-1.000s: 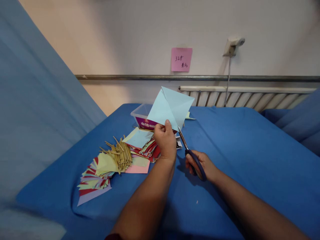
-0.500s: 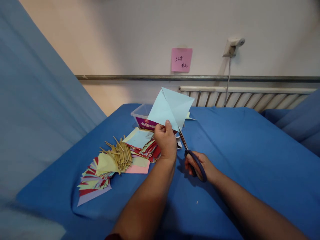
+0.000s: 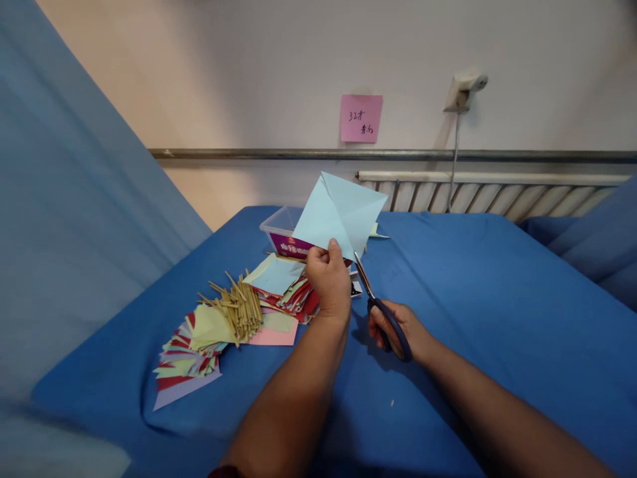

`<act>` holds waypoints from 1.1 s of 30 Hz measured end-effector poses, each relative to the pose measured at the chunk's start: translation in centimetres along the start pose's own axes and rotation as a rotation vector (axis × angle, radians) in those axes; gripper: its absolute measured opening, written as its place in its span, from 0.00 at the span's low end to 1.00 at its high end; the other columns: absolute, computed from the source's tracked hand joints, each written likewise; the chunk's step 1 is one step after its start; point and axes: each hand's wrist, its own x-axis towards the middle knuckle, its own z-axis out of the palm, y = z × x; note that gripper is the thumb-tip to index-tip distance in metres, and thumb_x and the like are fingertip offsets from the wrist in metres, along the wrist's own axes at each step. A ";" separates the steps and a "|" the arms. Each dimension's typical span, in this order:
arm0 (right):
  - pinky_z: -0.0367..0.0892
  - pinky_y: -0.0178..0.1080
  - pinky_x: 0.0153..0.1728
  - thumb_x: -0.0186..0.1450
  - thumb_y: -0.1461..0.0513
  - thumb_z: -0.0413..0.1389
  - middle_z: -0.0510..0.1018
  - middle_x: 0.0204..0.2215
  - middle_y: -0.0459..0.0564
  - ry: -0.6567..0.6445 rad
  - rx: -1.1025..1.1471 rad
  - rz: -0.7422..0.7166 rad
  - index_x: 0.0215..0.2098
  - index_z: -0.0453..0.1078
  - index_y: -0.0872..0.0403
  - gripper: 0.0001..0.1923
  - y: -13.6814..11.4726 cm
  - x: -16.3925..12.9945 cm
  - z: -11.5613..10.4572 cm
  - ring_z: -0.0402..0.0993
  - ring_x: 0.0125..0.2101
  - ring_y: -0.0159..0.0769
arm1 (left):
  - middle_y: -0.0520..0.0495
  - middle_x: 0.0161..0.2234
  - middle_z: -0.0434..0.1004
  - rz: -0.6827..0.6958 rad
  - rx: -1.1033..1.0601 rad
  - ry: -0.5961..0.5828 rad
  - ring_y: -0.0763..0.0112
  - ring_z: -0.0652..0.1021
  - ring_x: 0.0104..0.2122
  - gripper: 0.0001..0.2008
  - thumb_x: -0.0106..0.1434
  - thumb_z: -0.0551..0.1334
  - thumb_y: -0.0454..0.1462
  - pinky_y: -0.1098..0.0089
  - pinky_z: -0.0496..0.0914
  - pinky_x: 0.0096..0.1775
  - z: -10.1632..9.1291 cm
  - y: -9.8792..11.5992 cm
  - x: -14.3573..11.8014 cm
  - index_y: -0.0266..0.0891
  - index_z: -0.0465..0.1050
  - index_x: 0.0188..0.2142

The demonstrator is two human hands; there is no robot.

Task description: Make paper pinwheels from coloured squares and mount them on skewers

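A light blue sheet of paper with a diagonal crease or cut line is pinched in my left hand, thumb on top, raised above the table. My right hand grips dark-handled scissors, whose tips meet the paper's lower corner just right of my left thumb. Below and left of my left hand lies a stack of coloured paper pieces. Beside it is a heap of thin tan sticks. A fanned pile of cut paper lies farther left.
Behind the paper stands a clear plastic box with a purple label. A blue cloth covers the table. Blue curtains hang at the left, and a radiator and a pink note are at the wall.
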 end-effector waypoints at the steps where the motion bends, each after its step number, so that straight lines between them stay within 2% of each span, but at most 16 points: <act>1: 0.58 0.32 0.16 0.62 0.42 0.54 0.73 0.20 0.45 0.003 -0.005 -0.003 0.28 0.65 0.54 0.23 -0.1 -0.1 0.0 0.66 0.15 0.28 | 0.56 0.21 0.66 -0.003 -0.002 0.002 0.74 0.71 0.20 0.16 0.58 0.63 0.47 0.71 0.68 0.24 0.0 0.1 0.0 0.39 0.62 0.27; 7: 0.58 0.32 0.15 0.60 0.42 0.55 0.72 0.18 0.45 0.006 -0.044 0.019 0.26 0.64 0.54 0.24 -1.2 -0.3 0.0 0.65 0.14 0.28 | 0.58 0.19 0.63 0.000 0.006 -0.001 0.75 0.69 0.18 0.16 0.58 0.63 0.48 0.72 0.67 0.23 0.0 0.3 -0.1 0.40 0.61 0.26; 18: 0.59 0.32 0.15 0.59 0.43 0.56 0.71 0.17 0.44 0.021 -0.044 0.039 0.26 0.64 0.54 0.23 -1.5 -0.3 0.0 0.65 0.14 0.28 | 0.57 0.20 0.65 0.021 0.034 0.001 0.76 0.70 0.19 0.17 0.58 0.63 0.49 0.73 0.67 0.23 -0.2 -0.2 0.3 0.39 0.62 0.27; 27: 0.62 0.32 0.17 0.61 0.44 0.55 0.72 0.20 0.44 0.020 -0.052 0.003 0.27 0.65 0.54 0.22 -0.3 0.0 -0.2 0.67 0.16 0.28 | 0.57 0.21 0.66 -0.027 0.009 -0.041 0.76 0.71 0.18 0.16 0.58 0.63 0.48 0.71 0.71 0.23 -0.1 0.3 0.0 0.39 0.62 0.28; 33: 0.62 0.33 0.18 0.62 0.45 0.55 0.72 0.20 0.45 0.036 -0.079 -0.027 0.28 0.66 0.55 0.21 -0.7 -0.2 -0.4 0.67 0.17 0.28 | 0.57 0.21 0.66 -0.023 0.051 -0.061 0.76 0.72 0.18 0.15 0.58 0.63 0.47 0.73 0.69 0.22 0.0 0.5 -0.2 0.39 0.63 0.28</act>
